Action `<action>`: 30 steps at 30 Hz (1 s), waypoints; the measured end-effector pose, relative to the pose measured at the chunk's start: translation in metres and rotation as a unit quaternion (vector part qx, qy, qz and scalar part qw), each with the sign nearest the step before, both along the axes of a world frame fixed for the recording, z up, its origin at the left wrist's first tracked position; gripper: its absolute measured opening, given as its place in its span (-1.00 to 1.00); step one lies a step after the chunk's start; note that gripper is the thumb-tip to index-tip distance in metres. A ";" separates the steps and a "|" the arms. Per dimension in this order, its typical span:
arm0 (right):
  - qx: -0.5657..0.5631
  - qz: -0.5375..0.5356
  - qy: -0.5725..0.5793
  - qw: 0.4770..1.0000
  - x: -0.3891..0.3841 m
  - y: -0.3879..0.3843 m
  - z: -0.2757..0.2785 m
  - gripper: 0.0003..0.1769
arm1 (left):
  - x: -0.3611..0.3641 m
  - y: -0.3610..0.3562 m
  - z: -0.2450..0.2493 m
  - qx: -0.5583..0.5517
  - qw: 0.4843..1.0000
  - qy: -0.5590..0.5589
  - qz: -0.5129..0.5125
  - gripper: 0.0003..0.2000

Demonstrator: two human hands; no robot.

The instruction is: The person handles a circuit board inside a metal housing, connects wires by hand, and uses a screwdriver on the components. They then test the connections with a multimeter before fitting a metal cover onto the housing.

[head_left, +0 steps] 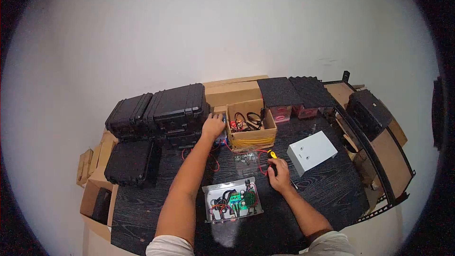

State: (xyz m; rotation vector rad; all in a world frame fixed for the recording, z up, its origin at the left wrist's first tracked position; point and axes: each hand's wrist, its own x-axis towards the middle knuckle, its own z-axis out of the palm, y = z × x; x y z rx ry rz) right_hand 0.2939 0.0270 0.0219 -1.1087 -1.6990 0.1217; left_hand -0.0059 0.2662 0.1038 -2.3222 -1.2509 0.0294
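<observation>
The person reaches both arms over the black desk (332,194). The left hand (214,125) is just to the left of the cardboard box (252,141), with its fingers bent downward at a blue item (223,137). The fingers cover the contact, so I cannot tell whether this hand grips the item or how wide it is open. The right hand (279,174) is in front of the cardboard box and a little to its right, closed around a yellow and black screwdriver (271,154), whose shaft comes out below the palm. Directly in front of the cardboard box lies a clear tray (246,162) with small metal parts, and nearer to the person sits the open metal case (232,200) with green circuit boards and wires. The white box (312,153) stands to the right of the cardboard box, and black hard cases (174,109) are stacked to its left.
</observation>
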 end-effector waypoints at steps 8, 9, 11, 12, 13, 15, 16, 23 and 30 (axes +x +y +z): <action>-0.004 -0.008 0.009 1.000 0.000 -0.001 0.000 -0.71 | 0.002 -0.003 0.010 0.008 0.998 0.058 -0.013 -0.75; -0.007 -0.009 0.010 1.000 0.000 -0.001 0.000 -0.71 | 0.002 -0.001 0.009 0.012 0.998 0.065 -0.017 -0.75; -0.012 -0.010 0.014 1.000 0.000 -0.001 -0.001 -0.71 | 0.000 0.002 0.007 0.021 0.996 0.079 -0.025 -0.75; -0.023 -0.006 0.019 1.000 0.001 -0.001 -0.002 -0.71 | 0.000 0.003 0.006 0.025 0.996 0.077 -0.026 -0.75; -0.035 -0.003 0.023 0.999 0.001 -0.001 -0.003 -0.70 | 0.000 0.004 0.005 0.029 0.996 0.075 -0.029 -0.75; -0.048 -0.001 0.029 0.998 0.002 -0.001 -0.003 -0.69 | 0.000 0.005 0.004 0.030 0.996 0.073 -0.029 -0.75; -0.049 -0.001 0.029 0.998 0.002 -0.002 -0.002 -0.69 | 0.000 0.005 0.004 0.027 0.997 0.073 -0.027 -0.75; -0.018 -0.010 0.019 1.000 0.001 0.000 -0.003 -0.72 | -0.001 0.005 0.002 0.032 0.996 0.085 -0.017 -0.74; 0.011 -0.048 -0.025 0.998 0.001 0.003 0.000 -0.80 | 0.005 -0.002 -0.001 0.061 0.996 0.069 -0.005 -0.72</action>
